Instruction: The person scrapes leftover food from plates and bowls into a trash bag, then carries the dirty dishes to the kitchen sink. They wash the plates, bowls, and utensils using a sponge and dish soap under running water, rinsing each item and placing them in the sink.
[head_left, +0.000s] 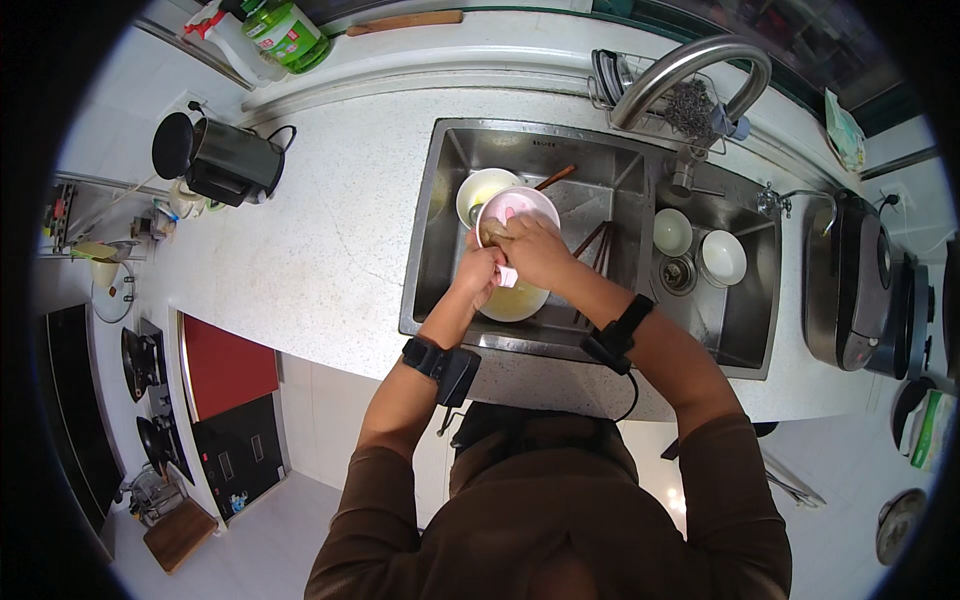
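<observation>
Over the left basin of the steel double sink (645, 247), my left hand (480, 271) grips a pink bowl (551, 202) with a short handle. The bowl is tilted. My right hand (536, 247) reaches into it and presses a brownish cloth or sponge (493, 232) against its inside. Behind the pink bowl, a white bowl (480, 187) holds a spoon, partly hidden. Beneath my hands sits a bowl with yellowish liquid (517, 304). A brown wooden handle or chopstick (556, 177) and several dark chopsticks (602, 247) lie in the same basin.
Two white bowls, one nearer the faucet (673, 232) and another (723, 259), stand by the drain in the right basin. A steel faucet (682, 75) arches over the sink's back. An electric kettle (236, 161) stands left, a rice cooker (844, 281) right.
</observation>
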